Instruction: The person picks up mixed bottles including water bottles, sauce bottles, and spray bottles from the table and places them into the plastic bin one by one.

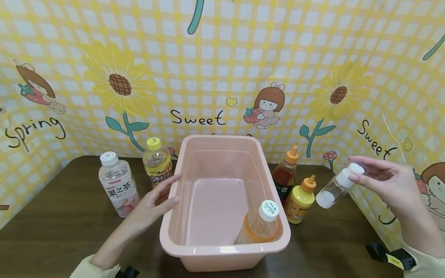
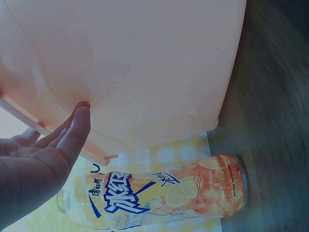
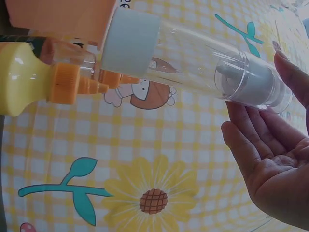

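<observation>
My right hand point(image 1: 393, 183) pinches a clear pump bottle point(image 1: 335, 190) by its capped end and holds it tilted over the table. In the right wrist view the bottle point(image 3: 193, 60) shows a white pump under a clear cap and a white band at the other end. My left hand point(image 1: 151, 206) touches the left rim of a pink plastic basin point(image 1: 226, 250). Its fingers point(image 2: 72, 133) lie fairly straight against the outer wall in the left wrist view. Inside the basin, at the near right corner, stands a bottle with a white cap point(image 1: 269, 210) and an orange band.
Left of the basin stand a fruit tea bottle point(image 1: 119, 189) and a yellow-capped iced tea bottle point(image 1: 154, 158). On its right are a dark sauce bottle point(image 1: 284, 173) and a yellow squeeze bottle point(image 1: 299, 202) with orange nozzles. A checked cloth point(image 1: 215, 77) hangs behind the brown table point(image 1: 52, 231).
</observation>
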Demonstrator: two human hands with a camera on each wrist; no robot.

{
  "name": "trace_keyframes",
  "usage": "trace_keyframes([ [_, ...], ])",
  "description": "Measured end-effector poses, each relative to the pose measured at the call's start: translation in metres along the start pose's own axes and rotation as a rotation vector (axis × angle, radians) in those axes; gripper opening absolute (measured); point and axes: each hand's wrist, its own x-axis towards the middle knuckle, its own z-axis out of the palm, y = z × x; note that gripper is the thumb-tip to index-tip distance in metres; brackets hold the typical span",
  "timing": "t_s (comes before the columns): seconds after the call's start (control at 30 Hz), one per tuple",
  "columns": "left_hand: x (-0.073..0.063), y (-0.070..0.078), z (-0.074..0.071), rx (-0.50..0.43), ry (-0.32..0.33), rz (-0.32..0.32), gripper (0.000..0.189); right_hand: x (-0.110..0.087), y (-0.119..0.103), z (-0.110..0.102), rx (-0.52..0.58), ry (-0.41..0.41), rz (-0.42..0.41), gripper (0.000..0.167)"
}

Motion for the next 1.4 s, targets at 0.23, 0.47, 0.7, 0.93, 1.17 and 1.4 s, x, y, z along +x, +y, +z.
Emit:
trace_keyframes([
  [0.23,0.001,0.001,0.0,-0.001,-0.001,0.0,0.053,0.006,-0.007,0.005,0.004,0.036,-0.007,0.035],
  [0.47,0.0,0.001,0.0,-0.007,0.0,-0.004,0.053,0.011,-0.012,0.011,0.071,0.026,-0.033,0.035],
  [0.7,0.001,0.0,0.0,-0.012,-0.003,0.005,0.053,0.015,-0.017,0.016,0.145,-0.03,-0.112,0.035],
  [0.93,0.001,0.0,0.0,-0.019,-0.007,0.006,0.053,0.019,-0.021,0.02,0.193,-0.047,-0.154,0.035],
  [1.17,0.0,0.0,0.0,-0.025,-0.008,0.001,0.053,0.023,-0.023,0.026,0.252,-0.084,-0.217,0.036],
  [1.4,0.0,-0.001,0.0,-0.023,-0.007,0.008,0.053,0.026,-0.027,0.032,0.278,-0.089,-0.225,0.035],
])
